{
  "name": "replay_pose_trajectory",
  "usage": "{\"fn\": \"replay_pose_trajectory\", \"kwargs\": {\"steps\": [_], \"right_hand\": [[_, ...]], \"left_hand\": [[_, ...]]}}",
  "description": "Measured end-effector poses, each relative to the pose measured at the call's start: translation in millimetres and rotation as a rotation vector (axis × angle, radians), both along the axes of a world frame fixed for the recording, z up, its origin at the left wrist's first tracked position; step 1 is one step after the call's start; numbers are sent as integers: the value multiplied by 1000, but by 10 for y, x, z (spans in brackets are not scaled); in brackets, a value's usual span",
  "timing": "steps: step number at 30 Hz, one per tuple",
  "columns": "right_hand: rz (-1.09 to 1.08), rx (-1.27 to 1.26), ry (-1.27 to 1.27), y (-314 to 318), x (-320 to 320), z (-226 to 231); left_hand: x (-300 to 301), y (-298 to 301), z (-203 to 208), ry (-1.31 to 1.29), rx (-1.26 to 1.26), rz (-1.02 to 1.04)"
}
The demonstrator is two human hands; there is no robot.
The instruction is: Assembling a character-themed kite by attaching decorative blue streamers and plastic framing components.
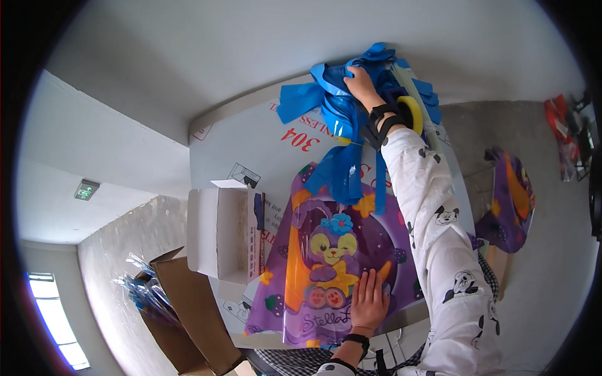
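Observation:
My left hand (369, 303) lies flat, fingers stretched out, on the lower part of a glossy purple plastic piece (370, 250) printed with a cartoon rabbit, stars and berries. It tapers toward its far end. At the far edge of the table, my right hand (364, 86) reaches into a heap of blue fabric straps (338, 94), its fingers closed on a strap. Part of the heap hangs over the purple piece's far end, and a thin yellow band (348, 143) crosses a bunch of them. Both wrists wear black bands.
A yellow tape roll (412, 114) stands beside my right wrist. An open white box (232, 233) sits on the table's (251, 150) left side. Lower left, a brown carton (188, 307) holds plastic-wrapped items (149, 293). Another purple printed piece (506, 203) hangs at the right.

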State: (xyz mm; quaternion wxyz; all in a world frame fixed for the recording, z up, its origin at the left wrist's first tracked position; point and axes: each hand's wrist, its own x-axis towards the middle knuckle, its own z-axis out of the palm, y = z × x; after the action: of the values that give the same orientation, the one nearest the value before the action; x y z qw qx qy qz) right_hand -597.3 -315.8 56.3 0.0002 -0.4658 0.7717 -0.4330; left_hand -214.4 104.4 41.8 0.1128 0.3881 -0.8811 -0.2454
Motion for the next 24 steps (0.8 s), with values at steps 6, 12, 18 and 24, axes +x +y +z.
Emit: {"fn": "replay_pose_trajectory", "kwargs": {"steps": [6, 12, 18, 24], "right_hand": [[65, -370, -733, 87, 80, 391], [59, -368, -944, 267, 62, 658], [-50, -152, -425, 224, -45, 399], [-105, -42, 1, 233, 136, 258]], "left_hand": [[58, -48, -19, -10, -2, 12], [59, -59, -6, -7, -7, 9], [13, -23, 14, 16, 4, -5], [47, -39, -5, 19, 8, 5]]}}
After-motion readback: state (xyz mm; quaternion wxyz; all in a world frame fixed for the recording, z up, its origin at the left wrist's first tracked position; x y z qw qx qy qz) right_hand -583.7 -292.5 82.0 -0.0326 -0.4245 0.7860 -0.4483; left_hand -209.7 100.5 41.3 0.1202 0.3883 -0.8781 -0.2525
